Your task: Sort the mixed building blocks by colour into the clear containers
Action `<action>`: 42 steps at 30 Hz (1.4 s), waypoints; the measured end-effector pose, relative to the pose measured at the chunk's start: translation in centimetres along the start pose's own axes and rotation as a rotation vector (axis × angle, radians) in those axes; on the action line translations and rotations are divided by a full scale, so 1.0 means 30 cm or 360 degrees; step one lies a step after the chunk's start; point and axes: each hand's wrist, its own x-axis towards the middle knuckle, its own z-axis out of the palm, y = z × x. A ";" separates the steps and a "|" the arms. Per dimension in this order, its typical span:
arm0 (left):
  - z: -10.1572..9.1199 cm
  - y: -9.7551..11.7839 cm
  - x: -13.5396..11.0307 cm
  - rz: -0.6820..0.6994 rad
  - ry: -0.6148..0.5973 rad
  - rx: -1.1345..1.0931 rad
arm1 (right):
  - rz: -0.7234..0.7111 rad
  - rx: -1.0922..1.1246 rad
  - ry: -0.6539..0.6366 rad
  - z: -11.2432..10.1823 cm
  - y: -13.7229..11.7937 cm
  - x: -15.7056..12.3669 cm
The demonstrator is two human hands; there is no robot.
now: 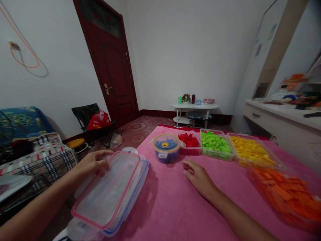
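My left hand is at the left edge of a stack of clear plastic lids, its fingers apart and touching or just over the top lid. That top lid has a red seal; a blue-sealed lid lies under it. My right hand is low over the pink cloth with loosely bent fingers and nothing in them. Just beyond its fingertips stands a round container of blue pieces, its clear lid with a yellow seal on top. Beside it is a clear box of red pieces.
Rightward along the pink-covered table are boxes of green pieces, yellow pieces and orange pieces. A white counter flanks the right side. Behind stand a low white table and a folding chair.
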 end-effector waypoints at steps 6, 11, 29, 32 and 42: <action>0.066 0.025 -0.070 -0.0026 -0.0220 -0.0162 | 0.0297 0.0460 0.0046 0.209 0.048 0.172; 0.118 0.035 -0.089 0.0000 -0.0161 -0.0327 | 0.0218 0.0339 -0.0011 0.294 0.059 0.299; 0.174 0.112 -0.115 -0.0172 -0.0184 -0.0737 | -0.0087 -0.1728 0.0328 -0.154 -0.005 0.189; 0.206 0.160 -0.127 -0.0162 -0.0198 -0.0765 | -0.0090 -0.1682 0.0182 -0.163 -0.017 0.183; 0.468 0.081 -0.130 -0.0079 -0.0787 -0.0838 | -0.0327 -0.1362 -0.0082 -0.277 -0.113 -0.067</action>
